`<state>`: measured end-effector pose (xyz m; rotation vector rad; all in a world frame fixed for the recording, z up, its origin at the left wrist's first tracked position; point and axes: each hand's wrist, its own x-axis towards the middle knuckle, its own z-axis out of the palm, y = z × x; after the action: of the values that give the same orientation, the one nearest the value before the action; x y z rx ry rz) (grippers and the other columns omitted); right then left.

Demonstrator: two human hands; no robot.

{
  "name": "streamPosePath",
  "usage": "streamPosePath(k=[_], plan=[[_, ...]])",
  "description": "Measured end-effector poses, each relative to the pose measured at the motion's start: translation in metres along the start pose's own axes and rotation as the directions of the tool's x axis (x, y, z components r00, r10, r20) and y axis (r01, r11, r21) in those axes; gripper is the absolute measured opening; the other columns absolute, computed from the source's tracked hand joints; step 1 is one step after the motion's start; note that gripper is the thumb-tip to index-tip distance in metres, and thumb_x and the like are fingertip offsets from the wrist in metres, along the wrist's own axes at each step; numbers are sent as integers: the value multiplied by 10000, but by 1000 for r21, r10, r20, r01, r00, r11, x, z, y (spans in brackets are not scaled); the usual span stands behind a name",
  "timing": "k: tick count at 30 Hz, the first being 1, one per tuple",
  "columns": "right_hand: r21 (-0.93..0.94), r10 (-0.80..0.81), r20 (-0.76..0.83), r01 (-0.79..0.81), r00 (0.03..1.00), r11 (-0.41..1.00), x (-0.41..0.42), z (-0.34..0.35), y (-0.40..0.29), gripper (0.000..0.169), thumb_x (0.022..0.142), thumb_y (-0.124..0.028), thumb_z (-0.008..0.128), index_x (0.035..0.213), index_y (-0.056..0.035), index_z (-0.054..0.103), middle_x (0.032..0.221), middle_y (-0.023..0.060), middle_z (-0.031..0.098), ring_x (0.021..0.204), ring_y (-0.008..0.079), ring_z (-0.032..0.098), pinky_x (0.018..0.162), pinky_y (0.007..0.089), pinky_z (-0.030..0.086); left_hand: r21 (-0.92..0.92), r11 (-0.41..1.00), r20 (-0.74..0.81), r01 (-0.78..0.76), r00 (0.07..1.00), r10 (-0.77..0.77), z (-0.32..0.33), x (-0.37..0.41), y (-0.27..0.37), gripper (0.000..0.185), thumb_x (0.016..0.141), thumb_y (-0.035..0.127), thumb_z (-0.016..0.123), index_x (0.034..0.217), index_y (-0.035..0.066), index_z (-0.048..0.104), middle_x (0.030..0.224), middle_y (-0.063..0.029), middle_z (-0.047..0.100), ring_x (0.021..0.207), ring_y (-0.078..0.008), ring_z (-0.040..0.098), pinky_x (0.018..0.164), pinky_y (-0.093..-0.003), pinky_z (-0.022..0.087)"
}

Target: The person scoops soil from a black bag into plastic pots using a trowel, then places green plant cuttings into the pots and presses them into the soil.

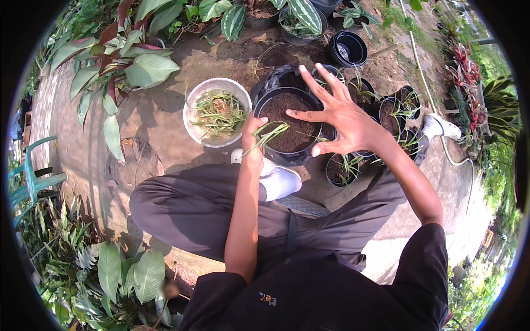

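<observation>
My left hand (251,138) is closed around a small seedling with narrow green leaves (272,134), whose leaves stick out to the right. It is between a white bowl (189,111) and a black pot filled with dark soil (285,118). In the bowl lies a heap of loose grassy plantlets (219,111). Spread wide, my right hand (337,111) hovers over the right side of the soil pot with nothing in it. Part of the soil and several small pots behind are hidden by that hand.
Several small black pots with seedlings (389,113) crowd to the right. Empty black pots (348,49) stand nested beyond. A large leafy plant (140,68) leans in at upper left, and a green plastic chair (35,178) is at far left. A hose (420,66) runs along the right.
</observation>
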<state>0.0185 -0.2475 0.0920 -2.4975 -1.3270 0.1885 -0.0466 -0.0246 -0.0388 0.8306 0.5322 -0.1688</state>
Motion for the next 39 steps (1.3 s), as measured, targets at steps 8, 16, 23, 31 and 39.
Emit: streamPosePath(k=[8, 16, 23, 31, 39], plan=[[2, 13, 26, -13, 1000, 1000, -15, 17, -32, 820, 771, -839, 520, 1338, -261, 651, 1658, 187, 107, 1504, 473, 60, 1186, 608, 119, 26, 989, -30, -143, 989, 144, 1, 1, 3, 154, 818, 66, 640, 834, 86, 488, 807, 23, 458, 712, -79, 460, 660, -253, 408], [-30, 76, -7, -77, 997, 997, -5, 25, -38, 839, 806, -820, 488, 1379, -220, 610, 1662, 178, 84, 1503, 468, 73, 1187, 603, 130, -2, 993, -4, -118, 993, 118, -9, 9, -5, 322, 914, 63, 549, 1229, -5, 565, 1010, -53, 619, 938, -146, 634, 837, -272, 497], [-16, 94, 19, -94, 995, 995, -7, 33, -41, 869, 827, -802, 481, 1370, -137, 613, 1662, 180, 80, 1505, 467, 67, 1194, 586, 122, -2, 991, -79, -136, 988, 136, 2, 1, -5, 459, 844, 94, 601, 1278, -42, 538, 1025, -67, 596, 973, -158, 588, 876, -281, 462], [94, 157, -81, -150, 984, 984, -12, 28, -44, 837, 841, -752, 528, 1439, -168, 547, 1663, 188, 83, 1511, 456, 61, 1186, 594, 119, -4, 999, -85, -47, 995, 47, -9, 3, -4, 220, 931, 213, 526, 1071, 63, 606, 975, -76, 663, 877, -173, 662, 790, -341, 530], [787, 626, -309, -177, 716, 591, -64, 68, -47, 710, 1027, -533, 418, 1556, -71, 314, 1657, 201, 105, 1527, 361, 129, 1220, 468, 113, 106, 994, -72, -34, 997, 42, -17, 7, -24, 167, 896, 283, 638, 1010, 164, 610, 929, -7, 645, 635, -72, 565, 440, -219, 391]])
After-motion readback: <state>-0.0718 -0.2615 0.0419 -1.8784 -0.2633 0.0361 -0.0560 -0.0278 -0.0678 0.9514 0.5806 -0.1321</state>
